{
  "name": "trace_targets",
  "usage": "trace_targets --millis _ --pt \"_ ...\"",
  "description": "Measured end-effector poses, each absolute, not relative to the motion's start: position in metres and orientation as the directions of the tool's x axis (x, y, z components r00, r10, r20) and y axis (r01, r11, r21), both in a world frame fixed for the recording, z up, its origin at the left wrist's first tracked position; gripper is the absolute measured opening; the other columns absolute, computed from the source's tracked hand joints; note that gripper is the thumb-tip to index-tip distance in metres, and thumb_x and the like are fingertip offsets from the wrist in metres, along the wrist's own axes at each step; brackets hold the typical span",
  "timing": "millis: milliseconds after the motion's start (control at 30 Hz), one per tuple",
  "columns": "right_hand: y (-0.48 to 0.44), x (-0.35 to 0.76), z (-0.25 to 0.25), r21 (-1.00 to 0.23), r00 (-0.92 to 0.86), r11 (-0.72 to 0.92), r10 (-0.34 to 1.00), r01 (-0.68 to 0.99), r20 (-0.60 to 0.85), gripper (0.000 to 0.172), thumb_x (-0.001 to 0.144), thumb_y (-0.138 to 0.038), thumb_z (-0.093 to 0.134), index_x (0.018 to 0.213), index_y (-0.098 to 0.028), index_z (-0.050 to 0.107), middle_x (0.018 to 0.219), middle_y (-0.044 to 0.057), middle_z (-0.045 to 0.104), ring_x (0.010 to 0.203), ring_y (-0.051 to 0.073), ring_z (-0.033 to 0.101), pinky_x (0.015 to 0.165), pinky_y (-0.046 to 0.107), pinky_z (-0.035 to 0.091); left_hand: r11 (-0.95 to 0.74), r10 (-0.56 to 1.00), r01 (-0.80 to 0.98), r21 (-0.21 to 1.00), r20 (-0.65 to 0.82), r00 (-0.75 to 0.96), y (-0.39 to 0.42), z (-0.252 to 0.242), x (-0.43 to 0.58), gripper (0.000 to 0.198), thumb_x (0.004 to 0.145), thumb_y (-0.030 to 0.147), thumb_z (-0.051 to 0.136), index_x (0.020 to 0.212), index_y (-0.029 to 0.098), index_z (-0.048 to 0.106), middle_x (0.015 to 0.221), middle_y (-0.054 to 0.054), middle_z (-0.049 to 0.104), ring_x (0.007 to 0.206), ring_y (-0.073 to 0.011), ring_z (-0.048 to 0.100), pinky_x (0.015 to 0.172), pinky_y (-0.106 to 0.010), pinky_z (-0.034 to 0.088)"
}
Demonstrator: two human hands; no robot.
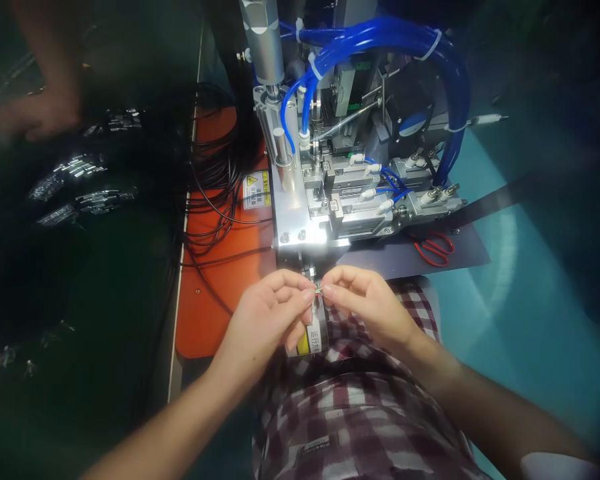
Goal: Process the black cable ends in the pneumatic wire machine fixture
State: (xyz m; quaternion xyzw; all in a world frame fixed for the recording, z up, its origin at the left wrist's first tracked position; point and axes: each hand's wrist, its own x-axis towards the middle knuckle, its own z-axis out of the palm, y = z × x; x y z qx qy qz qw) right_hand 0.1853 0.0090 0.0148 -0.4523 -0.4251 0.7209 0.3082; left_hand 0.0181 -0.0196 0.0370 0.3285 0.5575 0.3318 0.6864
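Both hands meet in front of a metal machine (300, 213), just past its near edge. My left hand (275, 307) pinches with thumb and fingertips at one end of a small thin shiny piece (319, 290). From the other side, my right hand (363, 297) pinches the same piece. Its kind is too small to make out; a bit of red shows beside it. Below the fingers a label with yellow and printed characters (314, 339) sits on a part of the machine.
Thick blue air hoses (390, 33) arch over the machine. Black cables (220, 180) cover the orange base plate (205, 320) at left. Red-handled scissors (435, 250) lie on a dark sheet at right. Small shiny parts (83, 167) and another person's hand (40, 113) are at far left.
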Motion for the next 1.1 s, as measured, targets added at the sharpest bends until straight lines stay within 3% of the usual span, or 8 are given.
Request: trace_targets --millis 200,433,667,900,1100 --pt "0.009 0.188 0.012 -0.852 -0.449 -0.507 0.797 -0.132 -0.404 0.02 0.075 -0.034 0.072 0.074 -0.016 0.062 0.054 -0.007 0.045 0.049 0.006 0.034 0.047 0.022 0.025 0.561 0.824 -0.11 0.821 -0.541 0.168 -0.018 0.036 0.019 0.018 0.084 0.034 0.063 0.087 0.016 0.058 0.061 0.003 0.059 0.036 -0.0022 0.04 0.039 -0.016 0.025" --pt "0.016 0.189 0.015 -0.731 -0.573 -0.668 0.657 -0.139 -0.491 0.019 0.074 -0.028 0.068 0.066 -0.014 0.059 0.057 -0.005 0.048 0.047 0.005 0.029 0.046 0.023 0.018 0.545 0.83 -0.106 0.832 -0.518 0.206 -0.019 0.036 0.017 0.015 0.085 0.031 0.062 0.088 0.016 0.059 0.059 0.004 0.058 0.037 -0.0019 0.039 0.039 -0.015 0.027" --pt "0.022 0.192 0.017 -0.801 -0.631 -0.593 0.653 -0.082 -0.418 0.021 0.078 -0.035 0.067 0.076 -0.016 0.058 0.062 -0.006 0.047 0.05 0.006 0.027 0.048 0.023 0.016 0.558 0.816 -0.058 0.828 -0.535 0.221 -0.02 0.039 0.017 0.016 0.083 0.031 0.064 0.087 0.017 0.056 0.055 0.005 0.056 0.036 -0.003 0.039 0.037 -0.014 0.028" --pt "0.021 0.195 0.014 -0.905 -0.617 -0.422 0.728 -0.062 -0.297 0.019 0.082 -0.033 0.066 0.079 -0.016 0.057 0.07 -0.003 0.051 0.061 0.008 0.042 0.057 0.022 0.033 0.57 0.806 -0.077 0.818 -0.538 0.247 -0.017 0.04 0.013 0.017 0.084 0.031 0.063 0.085 0.015 0.058 0.05 0.006 0.053 0.035 -0.0021 0.039 0.038 -0.014 0.025" --pt "0.016 0.196 0.01 -0.896 -0.555 -0.442 0.758 -0.049 -0.343 0.021 0.085 -0.036 0.062 0.079 -0.016 0.057 0.066 -0.005 0.048 0.052 0.006 0.035 0.047 0.021 0.025 0.581 0.807 -0.152 0.8 -0.541 0.236 -0.017 0.039 0.012 0.018 0.084 0.031 0.063 0.082 0.015 0.057 0.054 0.004 0.056 0.036 -0.0011 0.036 0.039 -0.015 0.023"
